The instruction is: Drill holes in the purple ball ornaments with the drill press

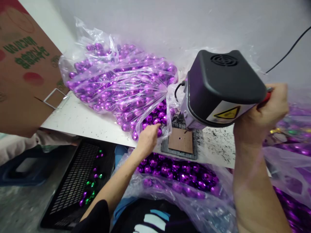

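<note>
Purple faceted balls (156, 117) are filling a clear plastic bag (114, 89) that is lying on the white surface (94, 124) against the wall, its gathered mouth facing the machine (227, 85). At that mouth the left hand (148, 138) is touching the balls; its grip is curling inward, but I cannot tell whether it is holding one. The right hand (273, 105) is closing its grip around a red handle (264, 98) at the side of the black-topped machine. On the machine's casing, a white label (228, 112) is showing a yellow warning triangle with a black border; its symbol is too blurred to make out. Just below, a brown square board (181, 141) with a small hole is resting on a dark plate (167, 147), and black crumbs (218, 144) are scattering the surface beside it. At the left, a cardboard box (21, 87) is bearing green printing upside down, seemingly "Macaron", next to Chinese characters that are too unclear to read. Under the surface's near edge, more purple balls are lying in an open lower bag (201, 202), while a black crate (65, 178) is holding a few purple and green ones. Another person's sleeve (52, 137) is showing beyond the crate.
</note>
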Tool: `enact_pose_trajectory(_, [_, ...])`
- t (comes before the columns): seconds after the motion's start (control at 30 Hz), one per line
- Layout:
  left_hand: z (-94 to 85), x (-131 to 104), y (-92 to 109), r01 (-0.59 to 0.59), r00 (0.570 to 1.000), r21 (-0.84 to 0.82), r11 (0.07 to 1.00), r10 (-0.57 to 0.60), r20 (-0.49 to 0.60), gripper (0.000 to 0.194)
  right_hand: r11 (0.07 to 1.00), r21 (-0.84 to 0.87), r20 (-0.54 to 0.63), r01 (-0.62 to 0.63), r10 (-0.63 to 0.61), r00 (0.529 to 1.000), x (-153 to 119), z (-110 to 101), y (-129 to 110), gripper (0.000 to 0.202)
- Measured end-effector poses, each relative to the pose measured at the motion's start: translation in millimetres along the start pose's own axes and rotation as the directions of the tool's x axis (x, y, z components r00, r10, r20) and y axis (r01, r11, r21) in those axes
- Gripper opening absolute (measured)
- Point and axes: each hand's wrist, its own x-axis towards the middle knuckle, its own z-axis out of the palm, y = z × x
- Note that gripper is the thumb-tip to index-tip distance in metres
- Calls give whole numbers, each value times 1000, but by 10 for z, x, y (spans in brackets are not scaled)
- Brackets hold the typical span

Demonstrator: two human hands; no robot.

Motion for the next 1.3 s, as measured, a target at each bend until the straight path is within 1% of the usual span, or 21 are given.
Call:
enact_pose_trajectory(0.07, [-115,99,-165,121,992,164,979,-126,20,30,1000,4,-6,0,0,1000,4,12,-6,56])
enact_pose_trajectory(0.1, [-147,148,-223,152,984,240,959,-169,50,25,1000,6,-9,0,0,1000,6,18,-8,59])
enact_pose_trajectory(0.17, [-178,229,-284,165,968,344,925,-219,123,21,1000,-1,-12,1,-1,1000,14,24,-9,62])
enact_pose_trajectory(0.27, [-199,287,-283,178,955,368,912,-251,160,30,1000,-17,6,6,-6,1000,26,15,-6,67])
enact_pose_trajectory(0.37, [-214,278,-278,193,957,317,928,-250,149,39,1000,-9,31,0,1,1000,30,4,-3,68])
enact_pose_trajectory(0.43, [-204,260,-298,145,961,284,948,-204,188,38,1000,7,24,-2,2,1000,27,7,-1,68])
enact_pose_trajectory(0.53, [-178,252,-350,95,952,218,971,-153,267,38,999,36,-1,1,-1,1000,20,22,4,66])
enact_pose_trajectory(0.6, [-192,260,-384,135,955,92,987,-154,252,39,999,44,-7,-1,1,1000,16,25,8,64])
enact_pose_trajectory(0.67, [-246,266,-410,210,966,-167,963,-178,187,39,999,43,2,0,0,1000,15,17,12,60])
enact_pose_trajectory(0.7, [-284,263,-416,253,965,-339,906,-213,151,38,999,42,11,3,-4,1000,16,11,14,58])
enact_pose_trajectory(0.73, [-323,257,-415,289,957,-516,806,-259,132,40,999,41,19,6,-7,1000,17,6,16,56])
enact_pose_trajectory(0.8, [-390,227,-389,332,926,-796,505,-336,173,46,999,45,29,11,-13,999,20,1,18,55])
enact_pose_trajectory(0.87, [-423,177,-319,352,900,-914,204,-342,270,53,999,52,26,13,-14,1000,22,6,16,55])
enact_pose_trajectory(0.9, [-426,143,-266,360,892,-928,98,-326,312,55,998,54,20,11,-13,1000,21,10,13,55])
enact_pose_trajectory(0.93, [-421,106,-203,367,886,-930,30,-315,340,57,998,57,13,8,-9,1000,19,14,8,55])
enact_pose_trajectory(0.97, [-410,64,-132,373,880,-928,-4,-315,355,58,998,59,13,4,-4,1000,17,17,3,55])
enact_pose_trajectory(1.0, [-395,22,-55,377,877,-926,-14,-316,362,59,998,62,13,-2,1,1000,13,19,-3,55])
enact_pose_trajectory(1.07, [-348,-55,99,386,885,-922,1,-282,370,59,997,71,26,-11,10,1000,6,19,-11,54])
enact_pose_trajectory(1.17, [-206,-99,267,395,909,-914,90,-183,375,57,996,92,37,-7,4,999,-3,15,-11,53])
enact_pose_trajectory(1.23, [-50,-58,306,396,910,-903,167,-205,361,58,995,102,33,-5,2,999,-6,15,-3,53])
enact_pose_trajectory(1.3, [125,31,284,413,895,-887,205,-269,355,58,995,100,26,-13,10,1000,-8,18,5,53])
